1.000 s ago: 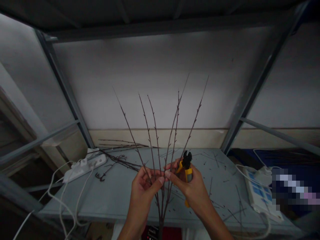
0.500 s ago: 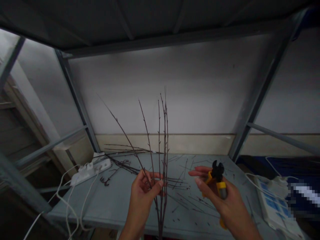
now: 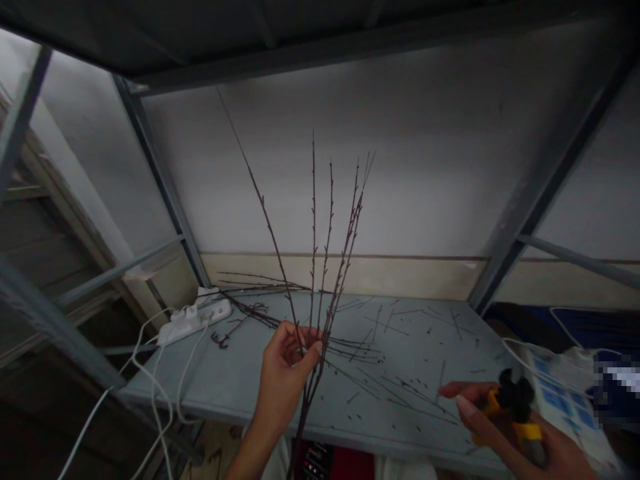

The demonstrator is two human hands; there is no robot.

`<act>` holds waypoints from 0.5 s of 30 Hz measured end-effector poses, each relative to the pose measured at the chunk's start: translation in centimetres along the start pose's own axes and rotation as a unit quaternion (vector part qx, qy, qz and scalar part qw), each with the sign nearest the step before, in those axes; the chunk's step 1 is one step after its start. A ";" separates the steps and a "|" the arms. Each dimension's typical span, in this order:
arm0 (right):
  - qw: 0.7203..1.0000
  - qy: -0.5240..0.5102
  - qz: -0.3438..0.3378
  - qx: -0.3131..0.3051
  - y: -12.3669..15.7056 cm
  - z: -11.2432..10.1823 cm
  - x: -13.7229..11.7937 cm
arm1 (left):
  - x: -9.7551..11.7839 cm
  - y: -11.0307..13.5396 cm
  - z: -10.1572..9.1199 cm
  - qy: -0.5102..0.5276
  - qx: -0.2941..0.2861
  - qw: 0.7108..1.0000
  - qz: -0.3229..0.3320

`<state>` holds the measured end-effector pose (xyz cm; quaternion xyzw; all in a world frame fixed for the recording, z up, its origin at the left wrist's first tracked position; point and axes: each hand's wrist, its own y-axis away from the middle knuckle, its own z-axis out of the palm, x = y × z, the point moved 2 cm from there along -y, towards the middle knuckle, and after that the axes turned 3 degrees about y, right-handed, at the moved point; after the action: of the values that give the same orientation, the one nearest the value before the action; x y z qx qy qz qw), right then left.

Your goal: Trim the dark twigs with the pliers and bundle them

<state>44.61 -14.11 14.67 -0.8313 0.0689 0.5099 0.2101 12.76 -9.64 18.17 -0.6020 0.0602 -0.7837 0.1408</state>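
Observation:
My left hand (image 3: pixel 287 367) is closed around a thin, dark, budded branch (image 3: pixel 304 413) that splits into several upright twigs above the fingers. The twigs fan out, one leaning far to the left and a close group leaning right. At the lower right, my right hand (image 3: pixel 520 427) holds cutting pliers (image 3: pixel 517 400) with black jaws and yellow-and-grey handles. Their jaws point upward, well apart from the branch. Thumb and index finger of that hand stretch out to the left, beside the tool.
Cut twigs (image 3: pixel 420 400) and small bits lie across the grey shelf (image 3: pixel 200 380). More dark branches (image 3: pixel 250 313) rest at the back left, near a white power strip (image 3: pixel 195 320) with trailing cables. A blue-and-white package (image 3: pixel 560 387) sits at right, between metal posts.
The branch has risen and its twigs now lean more to the right. My right hand with the pliers has moved right and down, away from the branch. The view has shifted slightly.

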 end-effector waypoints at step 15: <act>0.995 -0.025 -0.040 -0.093 1.9 3.8 -5.6 | 0.6 0.5 -1.0 -0.073 0.005 0.997 0.025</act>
<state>38.25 -14.82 17.54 -0.8364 -0.0170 0.5259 0.1538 11.70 -10.41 18.31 -0.6549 0.0615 -0.7343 0.1675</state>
